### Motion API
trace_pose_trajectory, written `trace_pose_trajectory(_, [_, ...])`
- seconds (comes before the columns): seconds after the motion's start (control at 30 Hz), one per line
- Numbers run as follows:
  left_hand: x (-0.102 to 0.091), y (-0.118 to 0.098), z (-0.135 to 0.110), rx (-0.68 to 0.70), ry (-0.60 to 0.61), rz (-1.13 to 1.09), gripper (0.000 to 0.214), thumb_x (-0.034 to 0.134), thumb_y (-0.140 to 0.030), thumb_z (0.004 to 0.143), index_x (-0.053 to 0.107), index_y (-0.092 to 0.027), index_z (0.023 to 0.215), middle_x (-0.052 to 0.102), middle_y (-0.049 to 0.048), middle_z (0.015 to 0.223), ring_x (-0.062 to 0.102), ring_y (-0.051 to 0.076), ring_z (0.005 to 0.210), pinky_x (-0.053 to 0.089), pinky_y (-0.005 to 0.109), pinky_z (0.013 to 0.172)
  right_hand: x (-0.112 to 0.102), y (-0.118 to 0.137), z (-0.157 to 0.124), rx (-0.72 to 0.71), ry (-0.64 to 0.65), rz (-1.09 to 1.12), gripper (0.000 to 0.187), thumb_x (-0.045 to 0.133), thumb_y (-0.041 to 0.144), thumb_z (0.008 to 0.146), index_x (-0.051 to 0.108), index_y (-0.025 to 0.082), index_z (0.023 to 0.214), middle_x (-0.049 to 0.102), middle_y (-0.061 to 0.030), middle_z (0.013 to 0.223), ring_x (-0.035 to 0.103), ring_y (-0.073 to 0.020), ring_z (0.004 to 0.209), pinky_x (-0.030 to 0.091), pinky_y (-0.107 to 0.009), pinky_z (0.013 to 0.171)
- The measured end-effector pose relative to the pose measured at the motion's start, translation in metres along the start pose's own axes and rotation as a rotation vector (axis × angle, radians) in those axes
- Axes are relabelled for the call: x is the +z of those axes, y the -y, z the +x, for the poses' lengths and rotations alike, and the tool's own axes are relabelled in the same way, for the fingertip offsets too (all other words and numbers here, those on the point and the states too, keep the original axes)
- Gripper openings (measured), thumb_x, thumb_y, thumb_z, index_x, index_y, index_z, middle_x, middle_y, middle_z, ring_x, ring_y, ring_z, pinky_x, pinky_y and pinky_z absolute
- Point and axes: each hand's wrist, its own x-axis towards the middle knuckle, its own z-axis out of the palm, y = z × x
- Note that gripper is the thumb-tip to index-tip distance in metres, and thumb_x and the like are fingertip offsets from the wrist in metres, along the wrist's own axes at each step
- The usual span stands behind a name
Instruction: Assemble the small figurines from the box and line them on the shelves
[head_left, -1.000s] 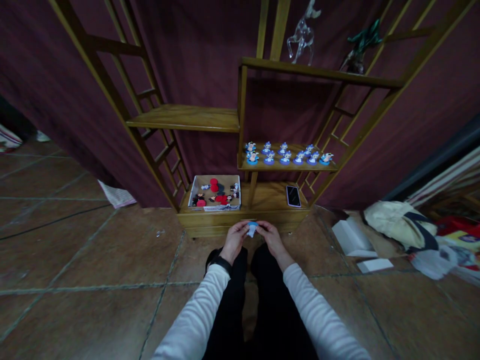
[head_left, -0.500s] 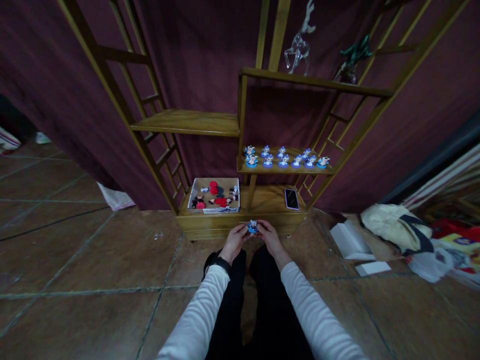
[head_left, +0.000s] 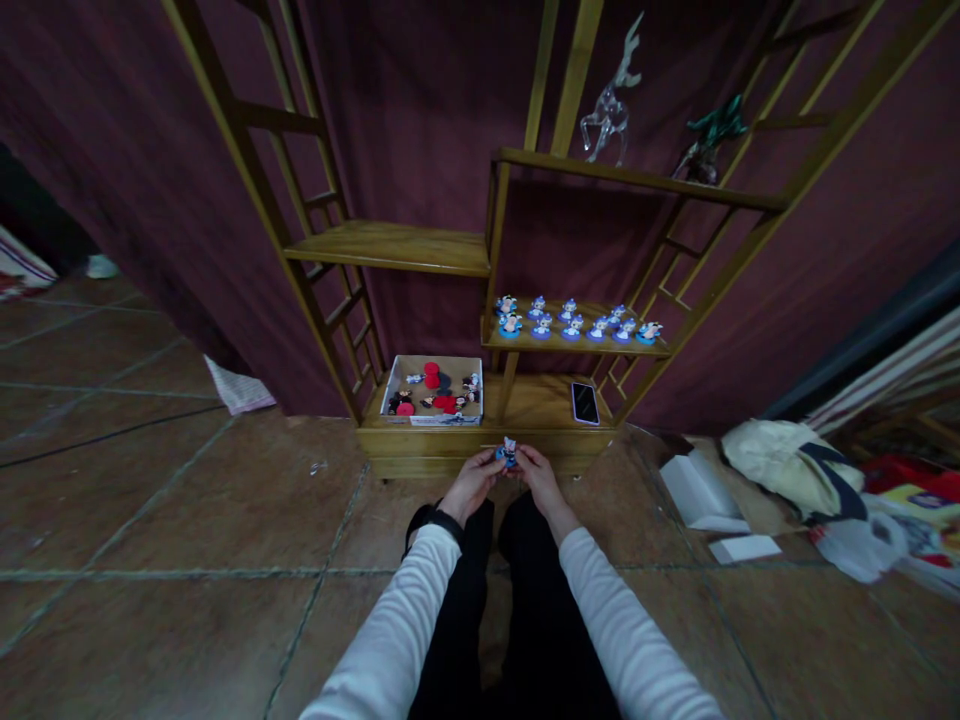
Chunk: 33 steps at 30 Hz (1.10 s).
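Between my two hands is a small figurine (head_left: 509,450) with a blue base and a whitish head. My left hand (head_left: 474,482) grips its left side, and my right hand (head_left: 539,474) grips its right side, both with fingers closed on it. They are held low in front of the cabinet, above my knees. Behind them, on the lowest board, stands an open cardboard box (head_left: 399,364) holding several red, black and white figurines (head_left: 447,402). On the shelf above to the right, several blue, white and purple figurines (head_left: 571,325) stand in two rows.
The wooden shelf unit (head_left: 390,245) stands before a dark red curtain. A phone (head_left: 585,403) lies on its lowest board. Higher up are a clear deer figure (head_left: 611,105) and a green ornament (head_left: 709,140). White boxes (head_left: 701,495) and bags (head_left: 780,460) lie on the floor at right.
The view has shifted slightly, so the shelf unit appears a little further right. Both hands keep hold of the figurine, which looks slightly turned.
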Motion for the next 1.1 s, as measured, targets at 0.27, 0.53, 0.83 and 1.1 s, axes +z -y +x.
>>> trace_pose_trajectory(0.27, [-0.003, 0.001, 0.002, 0.027, -0.065, -0.048, 0.031, 0.077, -0.016, 0.059, 0.069, -0.015, 0.09, 0.068, 0.0046, 0.086, 0.06, 0.01, 0.076, 0.042, 0.024, 0.075, 0.0, 0.008, -0.007, -0.034, 0.065, -0.053, 0.041, 0.071, 0.043, 0.063, 0.066, 0.021, 0.098, 0.067, -0.0049, 0.103, 0.061, -0.0208, 0.094, 0.048, -0.035, 0.082])
trace_pose_trajectory(0.53, [0.0, 0.0, 0.003, 0.073, -0.049, -0.027, 0.04, 0.078, -0.016, 0.058, 0.066, -0.014, 0.096, 0.068, 0.0082, 0.096, 0.061, 0.016, 0.087, 0.042, 0.031, 0.085, 0.003, 0.014, -0.008, -0.063, 0.077, -0.115, 0.039, 0.07, 0.041, 0.064, 0.067, 0.022, 0.098, 0.068, -0.0035, 0.102, 0.059, -0.0211, 0.096, 0.044, -0.036, 0.088])
trace_pose_trajectory(0.83, [0.001, 0.004, 0.004, 0.155, -0.163, 0.061, 0.051, 0.078, -0.01, 0.051, 0.064, -0.017, 0.1, 0.068, 0.0053, 0.09, 0.061, 0.016, 0.085, 0.043, 0.031, 0.083, 0.001, 0.01, -0.008, -0.147, -0.01, -0.122, 0.041, 0.07, 0.037, 0.065, 0.064, 0.024, 0.103, 0.066, -0.0028, 0.103, 0.058, -0.0198, 0.096, 0.045, -0.034, 0.087])
trace_pose_trajectory(1.1, [0.003, 0.003, -0.001, 0.23, -0.158, 0.159, 0.052, 0.077, -0.011, 0.053, 0.065, -0.019, 0.102, 0.068, 0.0065, 0.097, 0.06, 0.018, 0.093, 0.042, 0.034, 0.088, -0.002, 0.004, -0.006, -0.144, -0.018, -0.163, 0.039, 0.067, 0.044, 0.067, 0.064, 0.023, 0.101, 0.065, -0.0049, 0.104, 0.059, -0.02, 0.092, 0.051, -0.032, 0.076])
